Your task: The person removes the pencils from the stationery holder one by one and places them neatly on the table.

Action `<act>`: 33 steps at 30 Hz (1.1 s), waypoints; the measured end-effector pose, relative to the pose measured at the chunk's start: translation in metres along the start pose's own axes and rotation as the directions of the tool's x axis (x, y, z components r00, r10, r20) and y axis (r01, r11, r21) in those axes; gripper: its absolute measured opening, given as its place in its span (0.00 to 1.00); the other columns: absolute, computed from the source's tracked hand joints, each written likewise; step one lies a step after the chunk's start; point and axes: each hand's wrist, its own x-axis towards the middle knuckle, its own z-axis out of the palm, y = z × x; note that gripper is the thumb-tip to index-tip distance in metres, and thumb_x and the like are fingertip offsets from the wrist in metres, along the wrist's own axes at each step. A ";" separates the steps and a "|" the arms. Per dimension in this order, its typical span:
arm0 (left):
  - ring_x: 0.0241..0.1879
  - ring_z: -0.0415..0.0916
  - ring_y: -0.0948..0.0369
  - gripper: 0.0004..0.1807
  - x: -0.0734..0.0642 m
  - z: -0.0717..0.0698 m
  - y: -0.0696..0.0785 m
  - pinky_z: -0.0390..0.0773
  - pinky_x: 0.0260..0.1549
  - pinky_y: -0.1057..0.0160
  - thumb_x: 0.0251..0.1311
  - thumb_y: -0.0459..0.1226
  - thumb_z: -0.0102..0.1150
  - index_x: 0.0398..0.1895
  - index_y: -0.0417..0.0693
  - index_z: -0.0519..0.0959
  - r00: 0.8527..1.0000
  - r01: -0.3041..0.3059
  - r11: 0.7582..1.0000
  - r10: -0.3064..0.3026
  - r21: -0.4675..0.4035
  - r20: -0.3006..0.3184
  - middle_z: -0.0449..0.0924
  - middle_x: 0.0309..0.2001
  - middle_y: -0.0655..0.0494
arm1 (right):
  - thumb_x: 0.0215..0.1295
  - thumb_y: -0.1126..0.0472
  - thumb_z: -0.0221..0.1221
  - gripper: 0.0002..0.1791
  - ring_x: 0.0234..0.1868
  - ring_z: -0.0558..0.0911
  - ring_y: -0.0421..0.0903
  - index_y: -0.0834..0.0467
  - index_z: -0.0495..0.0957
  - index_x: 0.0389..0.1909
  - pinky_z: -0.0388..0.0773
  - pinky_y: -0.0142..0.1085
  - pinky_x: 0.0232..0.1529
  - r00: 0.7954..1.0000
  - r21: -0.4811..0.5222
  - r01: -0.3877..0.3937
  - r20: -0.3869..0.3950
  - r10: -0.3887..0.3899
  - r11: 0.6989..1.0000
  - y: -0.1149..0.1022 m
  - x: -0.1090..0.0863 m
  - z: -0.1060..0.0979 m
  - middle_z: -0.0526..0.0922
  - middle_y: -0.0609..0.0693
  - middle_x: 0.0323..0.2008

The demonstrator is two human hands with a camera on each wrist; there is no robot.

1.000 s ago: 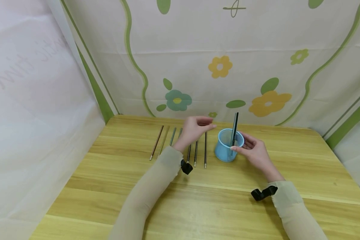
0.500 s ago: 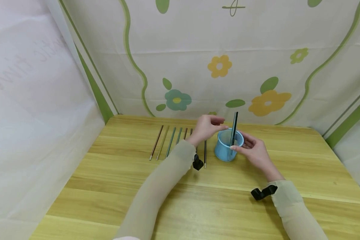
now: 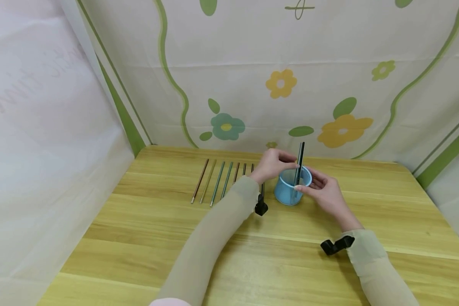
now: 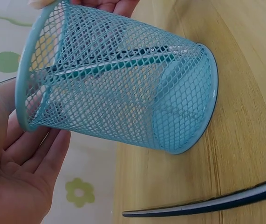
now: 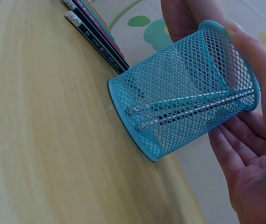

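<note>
A light blue mesh pencil holder point(image 3: 287, 192) stands upright near the table's back edge. My right hand point(image 3: 326, 193) grips it from the right, thumb on the near side of the rim and fingers behind. Two pencils point(image 5: 188, 106), one green and one dark, lean inside with their eraser ends down. My left hand point(image 3: 272, 165) is at the holder's left rim, thumb tip right at the pencils in the head view. Its fingers point(image 4: 51, 156) are extended, outside the mesh in the left wrist view.
Several pencils point(image 3: 217, 183) lie side by side on the wooden table point(image 3: 137, 238), left of the holder, eraser ends toward me. My left forearm hides part of the row. A floral cloth point(image 3: 248, 51) hangs behind the table.
My left hand has moved right, from above the pencil row to the pencils in the holder. The right hand and the holder have stayed in place.
</note>
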 end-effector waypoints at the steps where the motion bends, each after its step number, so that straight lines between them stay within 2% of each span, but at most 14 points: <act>1: 0.43 0.81 0.70 0.16 0.000 0.001 0.000 0.81 0.42 0.72 0.65 0.41 0.70 0.54 0.49 0.86 1.000 0.004 1.000 -0.004 -0.004 0.003 0.86 0.44 0.64 | 0.66 0.61 0.70 0.39 0.65 0.76 0.49 0.63 0.65 0.75 0.77 0.26 0.55 1.000 -0.001 0.001 -0.001 -0.001 1.000 0.000 0.000 0.000 0.70 0.64 0.69; 9: 0.41 0.80 0.69 0.12 0.003 0.003 -0.001 0.81 0.41 0.70 0.65 0.42 0.70 0.49 0.50 0.88 1.000 0.021 1.000 -0.021 -0.009 0.022 0.86 0.40 0.66 | 0.65 0.59 0.71 0.40 0.63 0.77 0.45 0.63 0.66 0.74 0.77 0.27 0.55 1.000 0.006 0.005 -0.003 -0.005 1.000 0.000 0.000 0.000 0.71 0.65 0.69; 17: 0.42 0.80 0.70 0.13 0.005 0.004 -0.007 0.80 0.41 0.70 0.65 0.42 0.70 0.50 0.51 0.88 0.999 0.015 1.000 -0.015 0.003 0.035 0.86 0.41 0.67 | 0.65 0.62 0.70 0.39 0.63 0.77 0.46 0.64 0.65 0.74 0.77 0.27 0.55 1.000 0.007 0.008 0.001 -0.008 1.000 0.000 -0.001 0.000 0.71 0.65 0.68; 33: 0.42 0.80 0.70 0.13 0.004 0.005 -0.006 0.81 0.41 0.72 0.67 0.43 0.68 0.50 0.50 0.88 1.000 -0.003 0.999 0.003 -0.032 -0.004 0.86 0.42 0.66 | 0.66 0.63 0.70 0.38 0.65 0.75 0.51 0.64 0.65 0.74 0.76 0.26 0.55 1.000 0.000 0.013 -0.003 -0.013 1.000 -0.001 -0.001 0.000 0.70 0.65 0.69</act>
